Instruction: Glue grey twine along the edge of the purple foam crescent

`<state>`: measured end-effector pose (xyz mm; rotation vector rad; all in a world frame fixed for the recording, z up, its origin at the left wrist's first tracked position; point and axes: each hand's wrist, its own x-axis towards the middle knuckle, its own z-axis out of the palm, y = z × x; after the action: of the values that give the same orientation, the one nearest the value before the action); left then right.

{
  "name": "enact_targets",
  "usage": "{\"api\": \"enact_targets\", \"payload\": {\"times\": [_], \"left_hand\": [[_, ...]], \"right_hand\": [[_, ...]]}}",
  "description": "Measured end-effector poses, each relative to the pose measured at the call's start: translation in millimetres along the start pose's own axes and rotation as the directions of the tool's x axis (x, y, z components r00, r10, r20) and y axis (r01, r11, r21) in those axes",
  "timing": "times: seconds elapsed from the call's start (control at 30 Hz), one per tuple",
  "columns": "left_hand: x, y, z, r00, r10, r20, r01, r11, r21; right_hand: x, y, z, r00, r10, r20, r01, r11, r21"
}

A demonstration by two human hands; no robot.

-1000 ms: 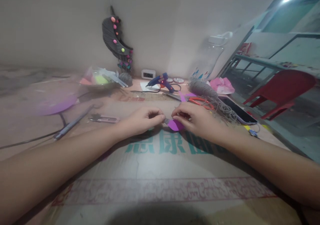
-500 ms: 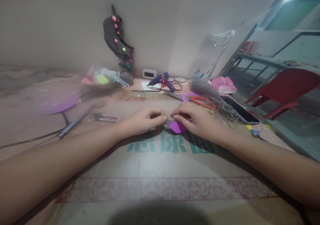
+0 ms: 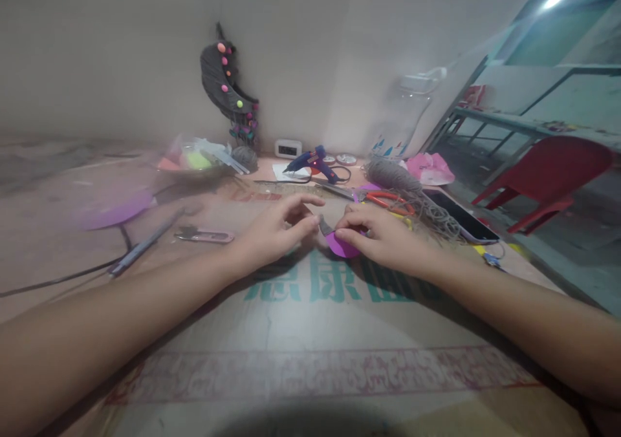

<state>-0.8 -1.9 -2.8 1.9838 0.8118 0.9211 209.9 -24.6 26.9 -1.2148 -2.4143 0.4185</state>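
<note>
A small purple piece (image 3: 342,245) with a grey strip (image 3: 326,225) at its upper left is pinched between the thumb and fingers of my right hand (image 3: 371,232). My left hand (image 3: 281,227) is just left of it, thumb and index finger apart, its thumb tip close to the grey strip. Whether that thumb touches the strip is too small to tell. Both hands are above a cardboard sheet (image 3: 291,327) with green characters and a red patterned band.
Behind the hands are a blue glue gun (image 3: 313,161), a white clock (image 3: 288,149), orange-handled scissors (image 3: 388,201), grey yarn (image 3: 395,175) and a phone (image 3: 460,216). A bowl (image 3: 187,172), a pink cutter (image 3: 206,236) and a pen (image 3: 145,244) are at the left.
My left thumb and index finger have spread apart and moved slightly left, away from the purple piece. More of the grey strip shows. The piece stays in my right hand.
</note>
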Motion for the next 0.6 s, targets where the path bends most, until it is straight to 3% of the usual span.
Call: {"api": "enact_targets", "payload": {"times": [0.17, 0.6], "left_hand": [[-3.0, 2.6, 2.5, 0.991, 0.128, 0.023, -0.13, 0.97, 0.205], [-2.6, 1.8, 2.7, 0.993, 0.115, 0.031, -0.119, 0.956, 0.267]], "right_hand": [[0.7, 0.3, -1.4, 0.999, 0.031, -0.02, -0.031, 1.0, -0.006], [0.5, -0.8, -1.4, 1.0, 0.013, -0.008, -0.013, 1.0, -0.01]]}}
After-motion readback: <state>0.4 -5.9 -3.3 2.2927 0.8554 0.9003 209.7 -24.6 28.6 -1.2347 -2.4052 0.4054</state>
